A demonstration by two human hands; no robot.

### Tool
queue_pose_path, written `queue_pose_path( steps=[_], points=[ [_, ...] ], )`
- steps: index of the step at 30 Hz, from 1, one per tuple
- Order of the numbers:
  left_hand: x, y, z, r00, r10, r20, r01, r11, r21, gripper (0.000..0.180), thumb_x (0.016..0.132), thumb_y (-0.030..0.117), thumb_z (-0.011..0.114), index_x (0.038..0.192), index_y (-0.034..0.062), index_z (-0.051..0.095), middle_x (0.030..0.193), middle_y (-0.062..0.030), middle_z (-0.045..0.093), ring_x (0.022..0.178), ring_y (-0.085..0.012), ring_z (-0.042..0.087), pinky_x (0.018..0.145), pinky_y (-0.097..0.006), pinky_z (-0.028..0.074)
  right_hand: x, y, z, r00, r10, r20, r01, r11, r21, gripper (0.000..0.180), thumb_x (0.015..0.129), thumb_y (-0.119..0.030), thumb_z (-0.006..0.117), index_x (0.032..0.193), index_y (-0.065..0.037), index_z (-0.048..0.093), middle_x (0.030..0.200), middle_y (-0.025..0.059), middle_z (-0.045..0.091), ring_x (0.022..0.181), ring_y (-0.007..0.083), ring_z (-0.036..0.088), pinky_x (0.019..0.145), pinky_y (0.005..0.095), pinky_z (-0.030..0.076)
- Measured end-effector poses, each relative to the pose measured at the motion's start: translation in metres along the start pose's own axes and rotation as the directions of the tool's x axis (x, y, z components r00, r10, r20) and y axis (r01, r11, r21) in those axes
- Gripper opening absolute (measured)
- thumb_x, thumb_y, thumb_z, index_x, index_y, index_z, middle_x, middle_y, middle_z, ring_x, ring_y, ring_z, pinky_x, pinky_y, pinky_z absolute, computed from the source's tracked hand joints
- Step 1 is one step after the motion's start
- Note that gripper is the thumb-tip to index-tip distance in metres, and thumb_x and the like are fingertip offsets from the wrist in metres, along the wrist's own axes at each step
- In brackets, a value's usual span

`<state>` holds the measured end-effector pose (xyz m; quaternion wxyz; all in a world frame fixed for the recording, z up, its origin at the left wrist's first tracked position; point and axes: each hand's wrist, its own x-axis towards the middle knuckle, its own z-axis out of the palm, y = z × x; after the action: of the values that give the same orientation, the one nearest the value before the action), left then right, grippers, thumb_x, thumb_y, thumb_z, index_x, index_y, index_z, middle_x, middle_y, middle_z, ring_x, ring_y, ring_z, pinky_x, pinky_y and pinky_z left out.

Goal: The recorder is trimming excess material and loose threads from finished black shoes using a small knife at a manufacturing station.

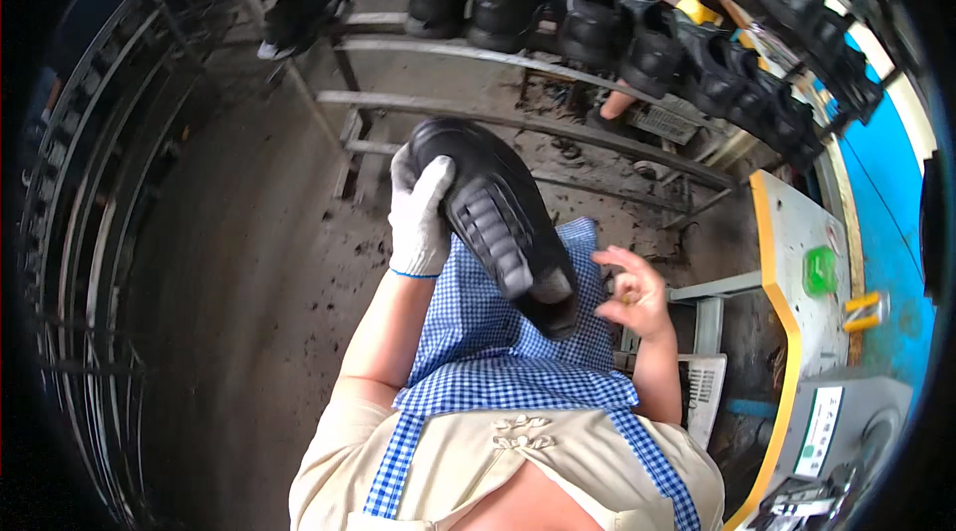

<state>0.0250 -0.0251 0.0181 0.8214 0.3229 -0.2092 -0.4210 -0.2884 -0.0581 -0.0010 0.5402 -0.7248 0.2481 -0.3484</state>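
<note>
Here's the black shoe [498, 198], right at the centre of the frame, tilted with its toe toward the upper left and its open heel end dropping toward the lower right! The gloved left hand [416, 217] has it clamped near the toe, thumb pressed over the upper, and that's the only support in sight. So what could go wrong? A slip looks the likeliest trouble: smooth dark upper, fabric glove, all that length hanging past the grip. If the thumb eases off, the heel end could swing down against the blue checked apron [503, 382] just below. A careless lift toward the top of the frame might also knock the toe on the metal rack [448, 108], where a row of dark shoes [508, 3] stands along the upper edge.

Over to the bare right hand [639, 297], right of centre: thumb and fingertips are apart, curled around a gap beside the heel end (a bit blurred, so I can't tell whether anything tiny sits in there). It isn't gripping the shoe. And the shoe against the left grip? Toe tucked in the glove, laced middle just right of the thumb, opening farthest away, lower right, nearest those bare fingers
</note>
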Motion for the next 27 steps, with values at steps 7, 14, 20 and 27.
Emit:
queue_pose_path(
  steps=[7, 14, 20, 27],
  points=[
    [-0.027, 0.024, -0.005, 0.949, -0.091, 0.301, -0.032, 0.925, 0.379, 0.063, 0.068, 0.017, 0.082, 0.123, -0.0018, 0.056, 0.114, -0.0107, 0.061, 0.105, -0.0199, 0.058, 0.097, -0.032, 0.044, 0.060, -0.035, 0.024, 0.976, -0.197, -0.088, 0.163, 0.941, -0.295, 0.015, 0.091, -0.007, 0.057, 0.100, -0.002, 0.068, 0.068, 0.0008, 0.055, 0.057, 0.0080, 0.050, 0.052, 0.0216, 0.040],
    [-0.041, 0.026, 0.000, 0.884, -0.221, 0.413, -0.001, 0.881, 0.472, 0.067, 0.066, 0.022, 0.085, 0.121, -0.0018, 0.056, 0.112, -0.0113, 0.062, 0.103, -0.0194, 0.060, 0.093, -0.032, 0.047, 0.107, -0.076, 0.050, 0.863, -0.432, 0.261, 0.499, 0.808, -0.314, 0.030, 0.070, 0.009, 0.072, 0.098, -0.002, 0.070, 0.076, 0.0050, 0.060, 0.065, 0.0119, 0.061, 0.053, 0.0239, 0.047],
    [-0.041, 0.030, 0.002, 0.843, -0.299, 0.448, -0.039, 0.796, 0.605, 0.063, 0.066, 0.028, 0.085, 0.117, -0.0006, 0.060, 0.108, -0.0109, 0.064, 0.099, -0.0184, 0.061, 0.089, -0.032, 0.049, 0.118, -0.106, 0.045, 0.705, -0.395, 0.590, 0.697, 0.540, -0.472, 0.009, 0.069, -0.006, 0.068, 0.076, -0.005, 0.062, 0.076, 0.0041, 0.058, 0.063, 0.0186, 0.063, 0.054, 0.0294, 0.052],
    [-0.047, 0.016, 0.007, 0.774, -0.374, 0.512, -0.017, 0.795, 0.607, 0.062, 0.067, 0.030, 0.085, 0.113, -0.0021, 0.061, 0.100, -0.0095, 0.065, 0.093, -0.0180, 0.063, 0.083, -0.031, 0.050, 0.118, -0.138, 0.052, 0.616, 0.062, 0.785, 0.752, 0.250, -0.610, 0.006, 0.075, -0.008, 0.058, 0.074, -0.003, 0.058, 0.076, 0.0086, 0.056, 0.066, 0.0213, 0.064, 0.056, 0.0312, 0.054]
  ],
)
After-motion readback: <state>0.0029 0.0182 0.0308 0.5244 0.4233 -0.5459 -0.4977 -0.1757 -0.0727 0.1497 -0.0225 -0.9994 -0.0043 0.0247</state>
